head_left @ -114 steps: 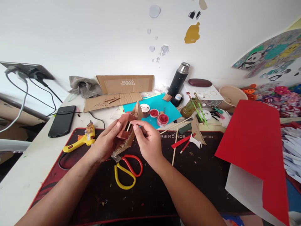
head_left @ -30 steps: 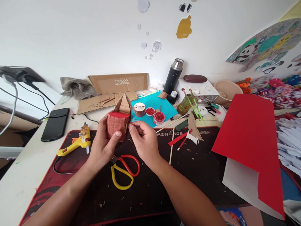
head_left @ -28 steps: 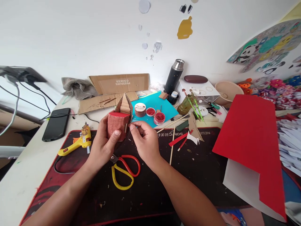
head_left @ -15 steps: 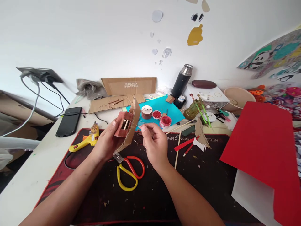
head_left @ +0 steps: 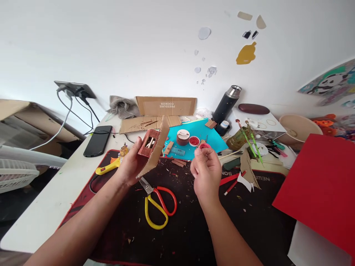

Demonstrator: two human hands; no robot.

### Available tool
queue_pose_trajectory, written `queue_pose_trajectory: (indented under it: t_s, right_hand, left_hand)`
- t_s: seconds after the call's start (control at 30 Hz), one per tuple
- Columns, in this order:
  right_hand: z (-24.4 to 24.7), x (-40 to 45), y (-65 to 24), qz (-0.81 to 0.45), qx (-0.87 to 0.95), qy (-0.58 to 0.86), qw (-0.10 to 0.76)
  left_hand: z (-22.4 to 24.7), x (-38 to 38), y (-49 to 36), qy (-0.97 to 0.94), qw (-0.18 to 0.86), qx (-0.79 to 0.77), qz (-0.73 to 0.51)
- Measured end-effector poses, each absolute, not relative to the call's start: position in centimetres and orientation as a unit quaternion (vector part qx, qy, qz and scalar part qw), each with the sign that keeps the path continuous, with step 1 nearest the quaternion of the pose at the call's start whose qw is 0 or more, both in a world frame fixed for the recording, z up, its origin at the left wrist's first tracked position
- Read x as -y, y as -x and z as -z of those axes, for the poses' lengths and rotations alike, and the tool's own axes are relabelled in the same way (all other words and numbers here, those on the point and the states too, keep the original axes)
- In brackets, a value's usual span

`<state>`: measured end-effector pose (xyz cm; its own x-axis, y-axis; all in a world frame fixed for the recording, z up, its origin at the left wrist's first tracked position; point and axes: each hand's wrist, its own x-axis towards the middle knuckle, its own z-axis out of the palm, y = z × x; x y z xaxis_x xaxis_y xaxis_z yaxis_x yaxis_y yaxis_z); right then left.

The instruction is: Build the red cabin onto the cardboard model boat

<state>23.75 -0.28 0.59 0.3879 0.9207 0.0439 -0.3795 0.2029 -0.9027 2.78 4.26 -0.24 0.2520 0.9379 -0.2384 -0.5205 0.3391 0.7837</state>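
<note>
Left hand (head_left: 128, 167) clamped around a cardboard model (head_left: 144, 150), above the dark mat (head_left: 184, 232): reddish-brown painted box, rectangular opening, pale sticks (head_left: 150, 142) within, angular plain-brown panel (head_left: 157, 150) alongside. Right hand (head_left: 206, 177), well apart: thumb and fingertips together; cannot tell whether anything is pinched.

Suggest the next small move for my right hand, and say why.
I'd perhaps bring your right hand to the pale sticks in the painted cardboard model and gently straighten them: they seem uneven, your left hand holds the model, and the right is apart from it.
</note>
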Motion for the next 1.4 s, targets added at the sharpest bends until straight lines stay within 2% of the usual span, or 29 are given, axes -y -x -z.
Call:
queue_pose_trajectory:
  t_s: [0.53,0.67,0.97,1.4]
  right_hand:
    - [-0.4,1.6,-28.0,-0.377,0.261,0.487,0.743]
    - [-0.3,2.8,-28.0,-0.422,0.296,0.486,0.706]
    - [0.4,4.8,-26.2,-0.54,0.374,0.503,0.562]
    - [1.4,6.1,-22.3,-0.623,0.405,0.453,0.493]
  left_hand:
    - [-1.0,-5.3,-0.8,-0.265,0.702,-0.342,-0.566]
    - [-1.0,-5.2,-0.7,-0.27,0.716,-0.332,-0.551]
    - [-0.4,-4.8,-0.7,-0.255,0.778,-0.3,-0.489]
    - [0.7,-3.4,-1.5,-0.247,0.82,-0.279,-0.433]
